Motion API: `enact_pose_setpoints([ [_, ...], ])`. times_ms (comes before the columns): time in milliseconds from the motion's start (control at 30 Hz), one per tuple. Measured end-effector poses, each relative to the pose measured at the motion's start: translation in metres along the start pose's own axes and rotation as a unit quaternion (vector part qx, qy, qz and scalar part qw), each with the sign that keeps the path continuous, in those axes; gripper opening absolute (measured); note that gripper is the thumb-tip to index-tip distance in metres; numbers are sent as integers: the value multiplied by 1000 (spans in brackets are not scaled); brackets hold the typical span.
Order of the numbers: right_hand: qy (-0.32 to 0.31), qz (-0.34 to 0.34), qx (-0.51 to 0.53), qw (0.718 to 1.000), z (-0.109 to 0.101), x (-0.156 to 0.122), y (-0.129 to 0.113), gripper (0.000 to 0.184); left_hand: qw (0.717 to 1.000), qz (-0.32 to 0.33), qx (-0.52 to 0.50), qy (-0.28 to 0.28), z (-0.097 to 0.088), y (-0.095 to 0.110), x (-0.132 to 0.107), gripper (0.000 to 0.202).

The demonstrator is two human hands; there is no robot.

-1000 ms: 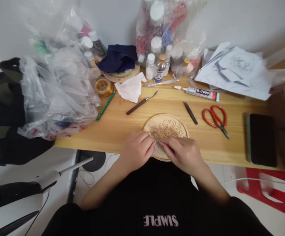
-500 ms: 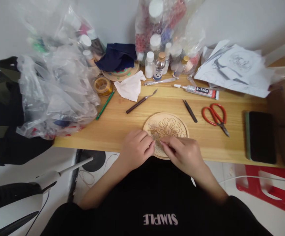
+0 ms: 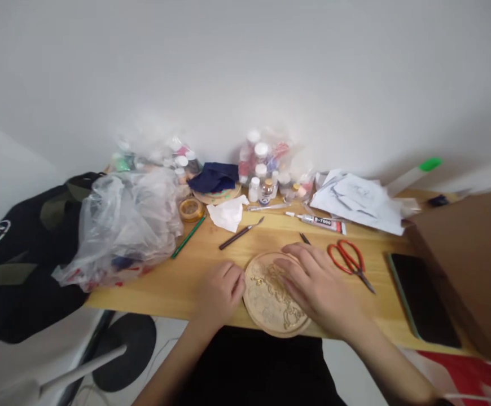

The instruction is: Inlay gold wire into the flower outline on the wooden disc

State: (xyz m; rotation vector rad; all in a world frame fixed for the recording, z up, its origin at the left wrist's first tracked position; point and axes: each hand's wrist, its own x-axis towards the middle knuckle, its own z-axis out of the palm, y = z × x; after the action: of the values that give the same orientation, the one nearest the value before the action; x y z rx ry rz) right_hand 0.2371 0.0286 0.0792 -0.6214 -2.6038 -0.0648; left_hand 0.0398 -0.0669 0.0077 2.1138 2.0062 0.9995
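Note:
A round pale wooden board (image 3: 266,307) with a raised rim lies at the table's front edge. Gold wire-like outlines of a floral pattern cover part of its face, over faint drawn lines. My right hand (image 3: 319,285) grips the board's right side, its fingers bent over the face and far rim, hiding that part of the pattern. Just off the left rim, my left hand (image 3: 222,293) rests on the table with its fingers curled in. What it holds, if anything, is hidden. Black tweezers (image 3: 305,238) lie beyond my right hand, partly covered by it.
Red-handled pliers (image 3: 349,259) and a dark phone (image 3: 423,299) lie to the right. Behind are a brown-handled tool (image 3: 241,233), a glue tube (image 3: 321,223), white tissue (image 3: 228,214) and small bottles (image 3: 254,190). Plastic bags (image 3: 131,225) and a green pencil (image 3: 188,237) occupy the left.
My hands have parted: the left moved off the board, and the right shifted onto its right side. The board's pattern has turned. The camera now looks higher, showing more wall.

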Motion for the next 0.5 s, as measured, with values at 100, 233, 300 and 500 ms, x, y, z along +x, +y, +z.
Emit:
enact_pose_setpoints([
  [100,-12,-22,-49,999,-25,18,17,18,1000,-29,-7,0,6,-9,3,25],
  [233,-124,-17,-67,990,-34,46,23,17,998,-68,-14,-2,10,-11,3,23],
  [300,-204,2,-52,978,-31,61,22,17,996,-86,-12,4,11,-11,2,22],
  [500,-244,165,-26,955,-31,87,43,22,990,-136,32,25,8,-14,1,22],
])
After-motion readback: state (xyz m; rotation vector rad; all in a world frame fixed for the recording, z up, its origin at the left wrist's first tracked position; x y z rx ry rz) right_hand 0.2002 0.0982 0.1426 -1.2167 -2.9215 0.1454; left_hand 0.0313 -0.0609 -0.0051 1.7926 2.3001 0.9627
